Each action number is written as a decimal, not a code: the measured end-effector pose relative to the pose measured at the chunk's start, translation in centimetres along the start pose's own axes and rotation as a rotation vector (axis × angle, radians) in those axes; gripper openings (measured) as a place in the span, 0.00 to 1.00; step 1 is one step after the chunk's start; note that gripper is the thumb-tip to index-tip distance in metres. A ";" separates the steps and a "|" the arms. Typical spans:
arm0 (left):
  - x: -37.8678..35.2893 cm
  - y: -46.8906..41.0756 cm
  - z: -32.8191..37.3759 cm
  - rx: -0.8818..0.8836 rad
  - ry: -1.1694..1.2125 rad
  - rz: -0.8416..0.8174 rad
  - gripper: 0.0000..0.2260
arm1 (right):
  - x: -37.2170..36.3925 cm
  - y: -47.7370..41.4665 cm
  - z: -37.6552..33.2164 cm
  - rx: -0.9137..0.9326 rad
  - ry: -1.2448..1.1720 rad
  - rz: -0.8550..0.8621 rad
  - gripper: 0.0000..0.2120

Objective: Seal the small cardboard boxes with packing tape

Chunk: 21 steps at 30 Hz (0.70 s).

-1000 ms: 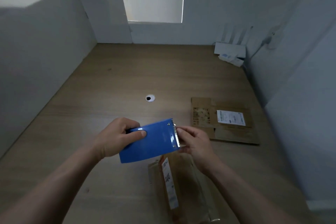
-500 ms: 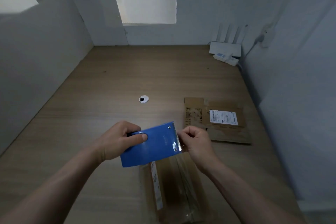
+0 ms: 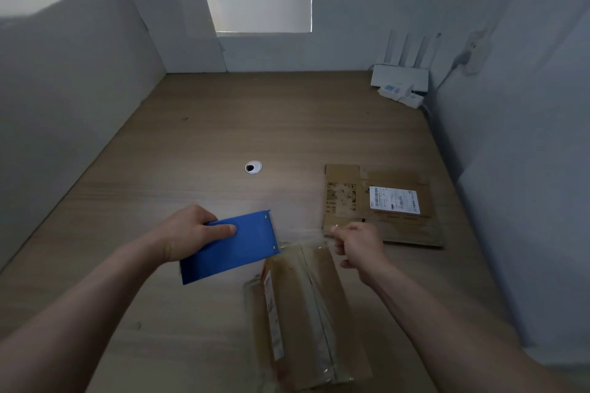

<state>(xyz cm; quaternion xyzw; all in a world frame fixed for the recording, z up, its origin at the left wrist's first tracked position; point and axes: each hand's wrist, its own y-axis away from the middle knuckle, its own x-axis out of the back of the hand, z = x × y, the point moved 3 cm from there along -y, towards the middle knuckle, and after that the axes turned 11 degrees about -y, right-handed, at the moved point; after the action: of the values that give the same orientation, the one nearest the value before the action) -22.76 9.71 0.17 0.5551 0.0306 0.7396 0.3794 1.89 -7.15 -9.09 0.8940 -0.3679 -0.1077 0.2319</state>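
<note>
Head view: left hand [image 3: 188, 231] grips dispenser [image 3: 236, 249], right hand [image 3: 359, 247] pinches tape [image 3: 306, 234].

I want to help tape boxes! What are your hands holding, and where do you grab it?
The left hand grips the blue dispenser by its back end. The right hand seems to pinch the tape by its end.

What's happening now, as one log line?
left hand: holds blue tape dispenser | right hand: pinches tape | box: on table

Left hand [image 3: 188, 233] grips dispenser [image 3: 236, 249] (thumb across); right hand [image 3: 359, 247] apparently pinches tape [image 3: 308, 238].
</note>
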 end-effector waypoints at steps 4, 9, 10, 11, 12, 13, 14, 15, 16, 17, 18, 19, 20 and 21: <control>-0.7 -0.5 -0.4 0.059 -0.016 -0.020 0.20 | -0.8 -0.7 1.1 -0.016 0.047 0.055 0.13; -1.3 -1.1 -1.3 0.081 -0.039 -0.023 0.21 | -1.3 -0.9 3.1 0.001 0.112 0.121 0.15; -1.3 -1.1 -1.4 0.084 -0.043 -0.019 0.21 | -1.5 -1.0 3.7 0.006 0.120 0.127 0.15; -1.4 -1.1 -1.6 0.088 -0.046 -0.018 0.21 | -1.8 -1.1 4.3 0.005 0.112 0.120 0.15; -1.4 -1.1 -1.8 0.094 -0.052 -0.019 0.20 | -2.1 -1.1 4.9 -0.007 0.100 0.115 0.15; -1.4 -1.2 -2.1 0.099 -0.059 -0.021 0.20 | -2.2 -1.1 5.6 -0.040 0.089 0.121 0.16; -1.3 -1.2 -2.4 0.106 -0.072 -0.020 0.20 | -2.2 -0.9 6.1 -0.093 0.093 0.147 0.19; -1.3 -1.3 -2.8 0.112 -0.092 -0.016 0.20 | -1.9 -0.5 6.3 -0.145 0.133 0.183 0.23; -1.2 -1.3 -3.1 0.116 -0.112 -0.015 0.20 | -1.4 0.1 6.2 -0.134 0.217 0.225 0.27; -1.3 -1.3 -3.4 0.114 -0.127 -0.016 0.20 | -1.1 1.0 5.6 -0.045 0.313 0.253 0.29; -1.3 -1.3 -3.7 0.108 -0.128 -0.012 0.20 | -1.3 2.0 4.5 0.119 0.412 0.246 0.29; -1.5 -1.3 -4.0 0.105 -0.114 -0.009 0.20 | -2.2 3.2 3.1 0.316 0.516 0.178 0.29; -1.6 -1.4 -4.2 0.104 -0.097 -0.013 0.20 | -3.6 4.3 2.3 0.462 0.643 0.056 0.29; -1.8 -1.5 -4.3 0.100 -0.082 -0.018 0.20 | -5.2 5.0 1.9 0.533 0.784 -0.091 0.28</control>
<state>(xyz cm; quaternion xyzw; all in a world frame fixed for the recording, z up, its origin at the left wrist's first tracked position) -25.44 11.26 -3.61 0.6028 0.0571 0.7104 0.3587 -5.52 -7.27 -8.14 0.9109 -0.2279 0.3257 0.1106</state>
